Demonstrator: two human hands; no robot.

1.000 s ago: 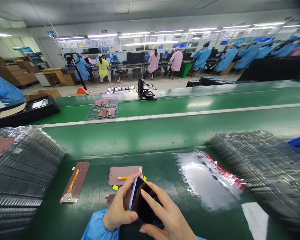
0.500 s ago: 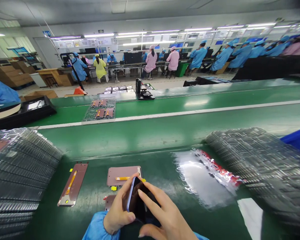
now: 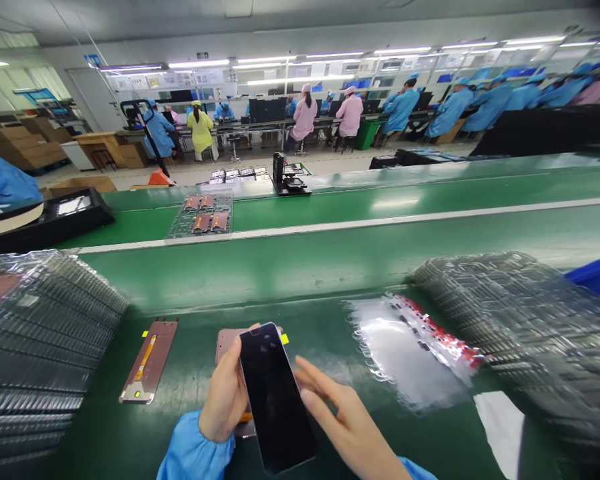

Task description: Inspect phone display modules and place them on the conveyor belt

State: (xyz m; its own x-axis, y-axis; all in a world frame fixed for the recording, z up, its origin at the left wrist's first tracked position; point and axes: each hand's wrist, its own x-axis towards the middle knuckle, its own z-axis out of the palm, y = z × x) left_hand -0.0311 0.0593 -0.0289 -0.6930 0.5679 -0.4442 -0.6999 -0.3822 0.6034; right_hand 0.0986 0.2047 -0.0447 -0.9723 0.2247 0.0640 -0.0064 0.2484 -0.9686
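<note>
A smartphone (image 3: 277, 400) with a dark, glossy screen faces up toward me, tilted a little to the left. My left hand (image 3: 223, 395) grips it along its left edge, the thumb near the upper corner. Beside its right edge is my right hand (image 3: 347, 421), fingers stretched out; whether a fingertip touches the edge I cannot tell. Behind the phone, mostly covered, lies a brownish screen panel (image 3: 226, 340) with a yellow tab. Further left on the green bench another brownish panel (image 3: 153, 357) with an orange flex cable lies flat.
Stacked clear plastic trays stand at left (image 3: 45, 353) and right (image 3: 510, 320). Transparent films with red tabs (image 3: 405, 353) lie right of my hands, near a white cloth (image 3: 500, 427). Across the green belt (image 3: 330, 257) sits a tray of panels (image 3: 200, 217). Co-workers sit beyond.
The phone has turned from being tilted on edge between both hands to showing its screen fully. My right hand has moved off the screen to the right; the left still holds on.
</note>
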